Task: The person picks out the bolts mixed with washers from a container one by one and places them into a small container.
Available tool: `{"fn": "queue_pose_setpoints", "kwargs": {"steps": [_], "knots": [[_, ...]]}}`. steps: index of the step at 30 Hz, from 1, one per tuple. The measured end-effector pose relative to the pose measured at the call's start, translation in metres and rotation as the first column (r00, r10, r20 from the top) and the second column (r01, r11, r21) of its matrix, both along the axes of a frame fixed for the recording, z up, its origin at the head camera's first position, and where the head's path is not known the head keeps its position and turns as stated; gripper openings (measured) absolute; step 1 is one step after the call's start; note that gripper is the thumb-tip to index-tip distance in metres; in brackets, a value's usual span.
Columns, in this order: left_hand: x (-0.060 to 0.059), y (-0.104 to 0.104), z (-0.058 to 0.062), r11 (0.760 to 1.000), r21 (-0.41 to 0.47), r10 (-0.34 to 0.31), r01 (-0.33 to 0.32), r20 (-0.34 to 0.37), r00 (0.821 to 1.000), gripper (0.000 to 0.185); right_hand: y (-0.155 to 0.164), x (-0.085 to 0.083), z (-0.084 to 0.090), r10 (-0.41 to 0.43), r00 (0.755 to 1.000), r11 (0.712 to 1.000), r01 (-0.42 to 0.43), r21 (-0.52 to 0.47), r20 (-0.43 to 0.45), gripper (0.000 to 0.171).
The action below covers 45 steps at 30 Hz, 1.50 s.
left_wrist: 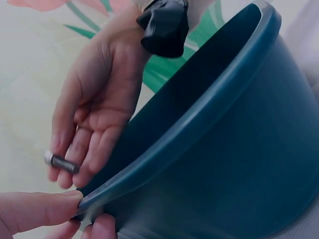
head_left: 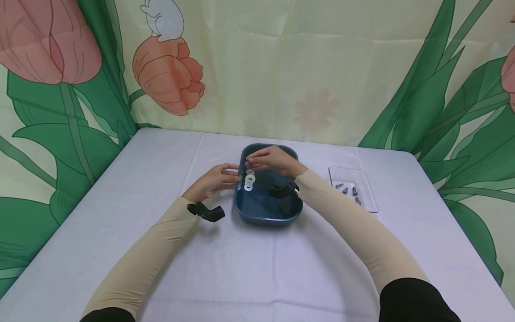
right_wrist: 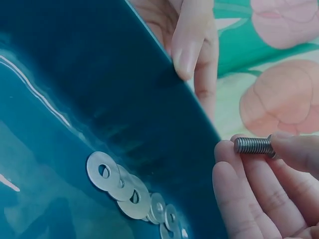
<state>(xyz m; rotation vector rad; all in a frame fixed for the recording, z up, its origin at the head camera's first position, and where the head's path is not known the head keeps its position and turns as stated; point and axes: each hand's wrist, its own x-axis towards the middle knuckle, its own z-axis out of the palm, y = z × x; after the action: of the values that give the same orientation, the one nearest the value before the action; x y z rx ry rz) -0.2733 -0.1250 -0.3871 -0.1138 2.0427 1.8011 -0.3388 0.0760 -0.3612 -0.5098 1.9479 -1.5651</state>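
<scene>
We find the right hand [head_left: 271, 162] over the far end of the blue tub [head_left: 281, 214], pinching a threaded bolt [right_wrist: 254, 146] between thumb and fingertips, the other fingers loose. The left hand [head_left: 213, 181] steadies the tub, thumb and fingers clamped on its left rim. Several flat washers [head_left: 249, 180] lie overlapping on the tub floor, close under the bolt. In our judgement the step in hand is pairing bolt with washer; it would go best with the bolt held by its head, thread end down and square to one washer's hole, and the tub kept firmly in place. More bolts [head_left: 349, 191] lie on a clear tray [head_left: 368, 179], well apart to the right. The table [head_left: 161, 179] carries a pale cloth; behind it hangs a curtain [head_left: 281, 67] printed with tulips and leaves.
</scene>
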Motion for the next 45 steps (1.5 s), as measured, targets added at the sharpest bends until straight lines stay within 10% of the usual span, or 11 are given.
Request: {"fn": "queue_pose_setpoints", "kwargs": {"steps": [45], "knots": [[-0.001,0.000,-0.002,1.000,-0.009,0.012,-0.012,0.001,1.000,0.050,0.151,0.038,0.043,-0.064,0.997,0.978,0.072,0.196,-0.047,0.047]]}}
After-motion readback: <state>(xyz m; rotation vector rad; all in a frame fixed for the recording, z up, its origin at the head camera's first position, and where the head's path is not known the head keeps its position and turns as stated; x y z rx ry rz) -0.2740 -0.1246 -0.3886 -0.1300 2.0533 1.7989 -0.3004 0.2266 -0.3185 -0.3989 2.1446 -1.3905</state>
